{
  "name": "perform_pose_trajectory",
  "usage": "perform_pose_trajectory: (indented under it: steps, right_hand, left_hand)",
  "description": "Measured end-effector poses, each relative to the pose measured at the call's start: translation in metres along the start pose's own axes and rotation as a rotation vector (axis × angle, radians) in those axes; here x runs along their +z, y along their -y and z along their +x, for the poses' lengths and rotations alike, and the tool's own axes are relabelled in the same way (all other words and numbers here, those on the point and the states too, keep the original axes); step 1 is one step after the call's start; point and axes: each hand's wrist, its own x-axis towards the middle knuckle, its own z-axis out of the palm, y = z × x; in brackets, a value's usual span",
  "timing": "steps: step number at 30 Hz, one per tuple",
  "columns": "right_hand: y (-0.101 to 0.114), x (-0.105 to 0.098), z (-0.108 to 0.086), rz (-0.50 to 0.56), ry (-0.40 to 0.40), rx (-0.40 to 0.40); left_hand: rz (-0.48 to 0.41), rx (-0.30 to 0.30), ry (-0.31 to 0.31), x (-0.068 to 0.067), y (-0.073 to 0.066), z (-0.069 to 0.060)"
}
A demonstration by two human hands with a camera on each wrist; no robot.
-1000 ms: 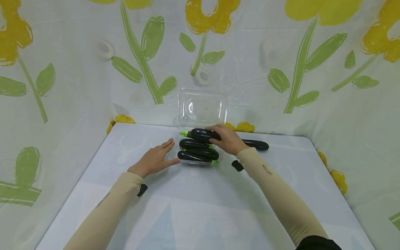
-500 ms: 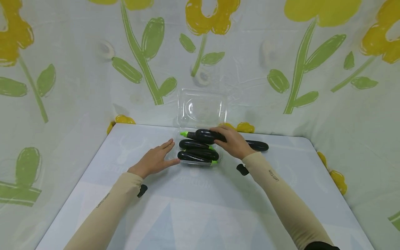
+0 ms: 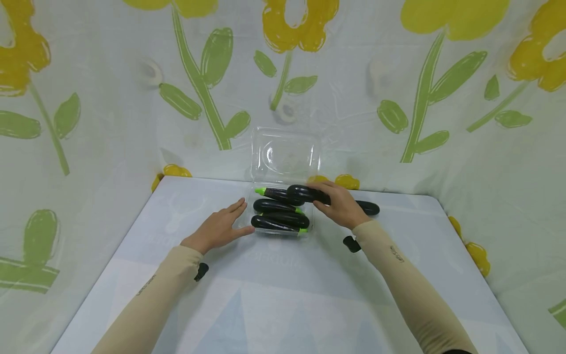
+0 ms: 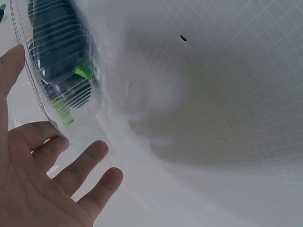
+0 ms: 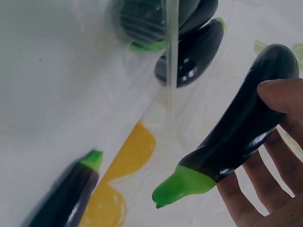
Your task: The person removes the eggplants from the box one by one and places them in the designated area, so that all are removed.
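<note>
A clear plastic box (image 3: 285, 156) stands with its lid raised, several dark eggplants lying in its base, the rearmost one (image 3: 275, 193) with its green stem to the left. My right hand (image 3: 339, 204) grips another eggplant (image 3: 305, 193) above the box's right rear part; in the right wrist view this eggplant (image 5: 246, 113) lies between thumb and fingers, green stem free. My left hand (image 3: 218, 227), fingers spread, is at the box's left side; in the left wrist view the hand (image 4: 42, 175) has fingertips by the box's rim (image 4: 35, 87).
One more eggplant (image 3: 368, 207) lies on the white table (image 3: 265, 290) to the right of the box, partly behind my right hand; its green stem shows in the right wrist view. A flower-patterned curtain (image 3: 345, 98) rises behind the table.
My right hand has moved to the right with its eggplant, uncovering more of the rearmost eggplant in the box. My left hand has stayed in place.
</note>
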Motion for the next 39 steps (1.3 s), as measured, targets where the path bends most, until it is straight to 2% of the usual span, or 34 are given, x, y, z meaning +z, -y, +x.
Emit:
perform_pose_trajectory:
  steps: [12,31,39]
  right_hand:
    - [-0.021,-0.01,-0.014,-0.021,-0.012,0.101]
    - [-0.054,-0.015,-0.038,-0.006,-0.055,0.143]
    - [-0.063,-0.018,-0.047,-0.033,-0.03,0.181]
  left_hand:
    - [-0.002,0.001,-0.011,0.0,0.0,-0.001]
    - [-0.011,0.007,-0.018,0.002,0.001,0.0]
    - [-0.007,0.009,-0.026,0.003,0.002,-0.001]
